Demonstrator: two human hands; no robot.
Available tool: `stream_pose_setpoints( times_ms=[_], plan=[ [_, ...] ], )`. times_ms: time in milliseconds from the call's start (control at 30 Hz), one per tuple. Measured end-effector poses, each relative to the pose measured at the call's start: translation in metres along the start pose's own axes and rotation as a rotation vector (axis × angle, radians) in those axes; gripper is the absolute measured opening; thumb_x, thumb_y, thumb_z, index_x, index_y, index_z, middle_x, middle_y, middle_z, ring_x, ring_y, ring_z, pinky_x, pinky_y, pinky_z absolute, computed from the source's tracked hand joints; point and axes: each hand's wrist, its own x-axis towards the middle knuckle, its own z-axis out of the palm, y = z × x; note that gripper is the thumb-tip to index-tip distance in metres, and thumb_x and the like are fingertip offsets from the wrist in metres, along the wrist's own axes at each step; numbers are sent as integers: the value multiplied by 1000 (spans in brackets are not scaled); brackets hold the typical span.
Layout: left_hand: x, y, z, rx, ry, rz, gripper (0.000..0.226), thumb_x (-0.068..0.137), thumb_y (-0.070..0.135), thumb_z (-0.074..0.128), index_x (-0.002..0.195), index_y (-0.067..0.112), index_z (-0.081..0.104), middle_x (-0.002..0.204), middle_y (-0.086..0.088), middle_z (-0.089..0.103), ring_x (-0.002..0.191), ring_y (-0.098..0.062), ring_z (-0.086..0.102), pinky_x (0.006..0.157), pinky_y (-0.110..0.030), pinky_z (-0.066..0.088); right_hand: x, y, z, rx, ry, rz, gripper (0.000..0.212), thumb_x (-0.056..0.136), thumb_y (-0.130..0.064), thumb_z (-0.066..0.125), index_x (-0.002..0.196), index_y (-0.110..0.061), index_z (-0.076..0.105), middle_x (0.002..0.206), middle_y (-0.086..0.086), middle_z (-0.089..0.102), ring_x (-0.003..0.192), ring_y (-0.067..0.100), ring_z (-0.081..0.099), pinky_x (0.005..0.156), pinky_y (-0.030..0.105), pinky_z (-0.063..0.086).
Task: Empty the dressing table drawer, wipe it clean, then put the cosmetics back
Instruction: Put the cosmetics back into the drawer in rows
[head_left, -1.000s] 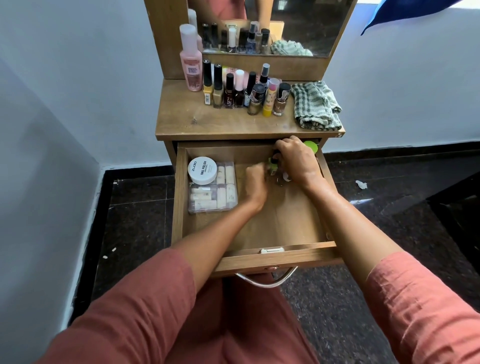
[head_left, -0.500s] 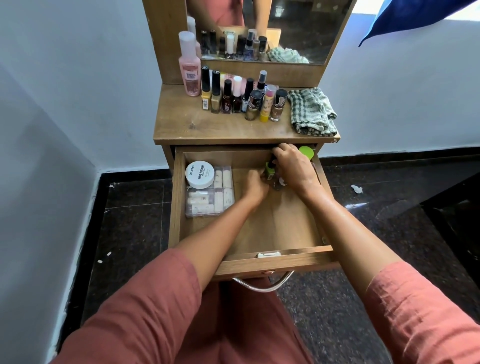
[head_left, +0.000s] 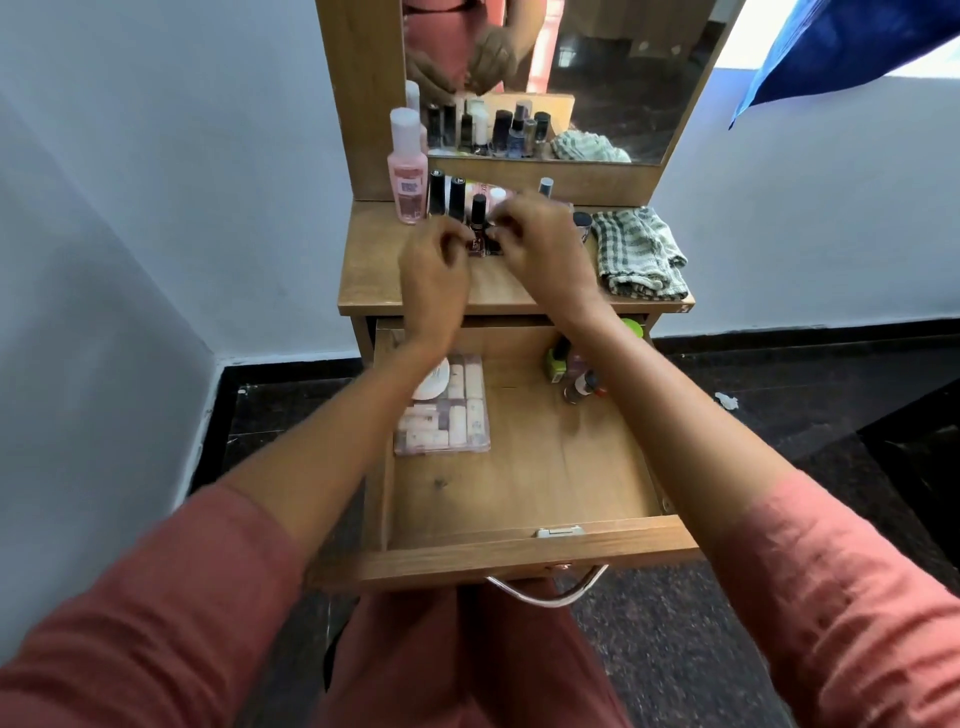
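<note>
The drawer (head_left: 519, 553) is seen pulled out of the desk (head_left: 374, 280), both of smooth, light-brown grained wood, with a curved metal handle (head_left: 545, 595) hung under its front edge. A flat clear box (head_left: 447, 421) of pale tubes is set near the left wall, and a cluster of small vials (head_left: 574, 376) is gathered in the back right corner; bare wood is shown across the middle and front of the drawer. On the desk, a row of slim dark-capped bottles (head_left: 447, 200) is stood beside a tall pink bottle (head_left: 408, 176), and a crumpled green-checked cloth (head_left: 639, 254) is laid at the right edge. Both hands are raised over the desk: the left hand (head_left: 434, 270) and right hand (head_left: 545, 244) are held with fingers curled, close on either side of a dark red bottle (head_left: 477, 231) (the fingertips are lost in motion blur), so whether either is gripping anything cannot be told.
</note>
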Motion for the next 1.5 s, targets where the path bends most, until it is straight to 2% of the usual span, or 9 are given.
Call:
stream_pose_setpoints(
  times_ms=[100,167,267,433,633,867,1033,1200,1500],
  plan=[
    [34,3,-10,155,33,61,27,87,-7,46,110,1,58,115,-15,57,104,-18,55,88,-14,41,33,-8,8,-35,-2,7,27,85,-2,56,110,-1,63,110,14,65,105,25,57,90,34,46],
    [56,1,-13,292,-75,78,38,88,-7,44,124,4,50,127,-15,51,115,-21,51,100,-25,41,48,-9,14,-80,2,20,31,85,-2,56,116,-3,60,115,13,64,110,24,55,95,31,42],
    [76,1,-16,449,-256,155,33,89,-5,43,121,-1,53,122,-19,56,114,-27,53,98,-30,42,59,-8,23,-163,13,18,30,86,-4,56,116,-5,61,116,9,64,112,22,53,92,25,39],
    [78,6,-20,409,-298,154,28,88,-6,43,108,-1,62,108,-18,64,89,-13,54,67,-10,39,64,-9,27,-163,-7,33,22,85,-10,60,106,-5,66,109,8,66,105,19,56,86,24,42],
    [69,4,-26,382,-228,156,22,86,-7,47,104,-1,60,107,-18,63,96,-21,60,77,-18,44,58,-12,25,-88,-26,10,16,80,-2,59,95,-1,63,102,11,65,96,21,58,82,31,47],
    [51,11,-38,413,-232,135,23,87,2,57,109,3,64,116,-16,64,106,-24,60,89,-23,44,35,-17,11,64,-22,77,26,79,8,52,98,3,69,101,18,70,91,23,65,67,10,39],
    [27,23,-44,326,-261,141,23,82,2,63,104,4,67,108,-13,68,98,-21,64,81,-16,44,10,-21,-10,98,14,51,26,76,8,54,92,-1,72,95,16,71,79,12,58,66,9,39],
    [-2,32,-37,261,-366,159,26,80,4,66,106,4,66,109,-12,68,100,-19,64,89,-26,50,-22,-14,-27,72,-6,17,24,75,9,57,90,-1,73,89,16,71,73,12,59,60,4,42],
    [-52,14,0,241,-472,49,22,79,2,67,101,2,67,96,-14,70,83,-16,66,78,-26,55,-71,22,-21,-49,-187,125,20,79,3,62,98,0,70,101,16,66,88,25,61,83,31,51]
  ],
)
